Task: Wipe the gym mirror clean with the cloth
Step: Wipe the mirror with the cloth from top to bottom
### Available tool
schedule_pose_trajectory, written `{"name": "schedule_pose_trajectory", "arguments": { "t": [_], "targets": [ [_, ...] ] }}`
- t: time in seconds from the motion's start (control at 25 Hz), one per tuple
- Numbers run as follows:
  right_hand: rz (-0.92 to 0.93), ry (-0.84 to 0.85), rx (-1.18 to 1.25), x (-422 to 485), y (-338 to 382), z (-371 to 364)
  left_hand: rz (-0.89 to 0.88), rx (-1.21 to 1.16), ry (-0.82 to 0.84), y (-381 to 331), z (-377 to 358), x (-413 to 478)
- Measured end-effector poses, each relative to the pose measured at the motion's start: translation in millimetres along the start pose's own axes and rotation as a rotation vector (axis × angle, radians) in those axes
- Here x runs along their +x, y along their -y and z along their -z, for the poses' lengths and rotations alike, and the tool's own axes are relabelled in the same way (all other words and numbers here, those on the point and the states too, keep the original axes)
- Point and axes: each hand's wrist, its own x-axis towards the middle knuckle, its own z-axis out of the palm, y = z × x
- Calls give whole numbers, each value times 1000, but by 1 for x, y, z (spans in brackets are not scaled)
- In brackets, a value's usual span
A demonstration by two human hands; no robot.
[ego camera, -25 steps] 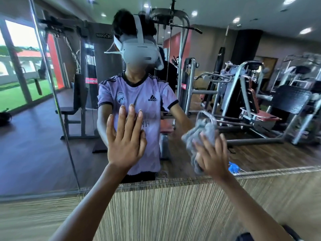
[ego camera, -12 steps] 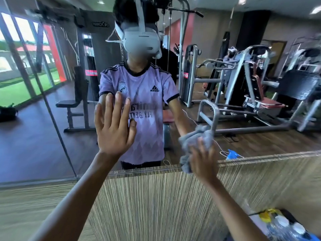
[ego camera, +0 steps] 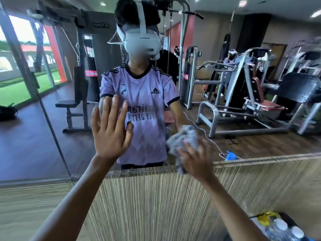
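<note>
Right hand has the one gray cloth wadded up under it, fingers fanned out and pushing it flat against the mirror. It sits low down, just above the bottom edge where the glass meets the striped wall panel. Left hand is spread wide, fingers pointing up, planted on the glass left of the cloth and a bit higher, apart from it, holding nothing.

With the cloth that low, basically all the glass lies above it and out to both sides, so I'd guess the next stroke goes up or sideways, with the right hand doing the work.

Count: one cloth, two hands, and one seam on the left, so probably two panes. The bottles in the near right corner are too blurry to count.
</note>
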Motion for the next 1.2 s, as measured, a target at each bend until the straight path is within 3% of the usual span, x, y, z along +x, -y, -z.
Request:
{"name": "schedule_pose_trajectory", "arguments": {
  "t": [0.04,0.16,0.24,0.28,0.36,0.48,0.56,0.68,0.76,0.8,0.92,0.96,1.0,1.08,1.16,1.2],
  "targets": [
    [-140,-33,-7,0,-22,5,-3,14,-11,0,0,0],
    [-838,-200,91,29,-44,8,9,54,-8,-6,-3,0],
    [-1047,-317,177,69,2,4,13,41,-3,-9,-1,0],
    [-998,-318,201,81,32,1,17,36,4,-8,0,1],
    [-683,-185,172,75,87,-4,16,14,23,-5,2,3],
    [-226,-46,131,63,65,0,9,-7,57,-4,6,5],
    [-225,-104,85,104,23,10,38,-8,86,-6,9,14],
    [-496,-270,113,219,-14,31,40,12,71,4,12,65],
    [-521,-278,143,265,-8,40,40,25,48,19,15,113],
    [-402,-251,136,267,-7,40,36,26,43,28,16,134],
    [221,-98,-9,249,-48,48,-38,75,45,51,21,172],
    [324,-82,-46,260,-76,52,-78,93,45,56,23,177],
    [313,-98,-60,282,-101,57,-109,105,43,61,25,183],
    [37,-233,-5,355,-136,73,-144,138,32,69,28,208],
    [-227,-358,77,422,-138,88,-142,168,4,75,29,247],
    [-238,-378,80,438,-128,88,-137,168,-10,78,29,266]
  ]
}}
